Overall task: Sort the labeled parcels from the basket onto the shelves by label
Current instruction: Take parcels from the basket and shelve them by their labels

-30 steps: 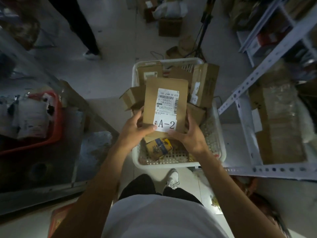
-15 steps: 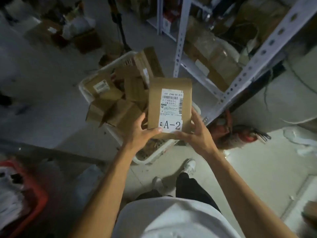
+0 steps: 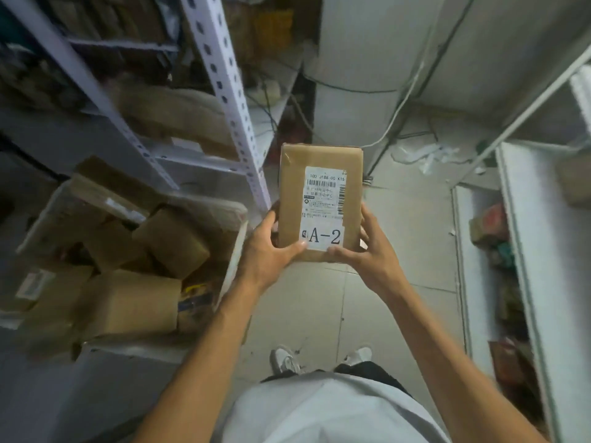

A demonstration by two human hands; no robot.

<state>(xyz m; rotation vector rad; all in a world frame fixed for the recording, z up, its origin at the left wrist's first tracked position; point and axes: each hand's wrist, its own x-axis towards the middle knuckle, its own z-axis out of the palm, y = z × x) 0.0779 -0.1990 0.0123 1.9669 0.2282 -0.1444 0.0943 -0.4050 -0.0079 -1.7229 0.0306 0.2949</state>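
A flat brown cardboard parcel (image 3: 319, 187) with a white shipping label reading "A-2" is held up in front of me over the tiled floor. My left hand (image 3: 270, 251) grips its lower left edge, thumb across the label's corner. My right hand (image 3: 367, 251) grips its lower right edge. The white basket (image 3: 233, 260) stands at my left, filled with several brown cardboard parcels (image 3: 172, 241). A metal shelf unit (image 3: 224, 91) rises behind the basket.
A second white shelf unit (image 3: 524, 251) with small items runs along the right. Cables and paper scraps (image 3: 422, 155) lie on the floor ahead by a white wall. My shoes (image 3: 284, 359) stand on open tiled floor between the shelves.
I have turned to the right with the parcel held in both hands. The basket has slid from the centre of view to the left, and a shelf unit on the right has come into view.
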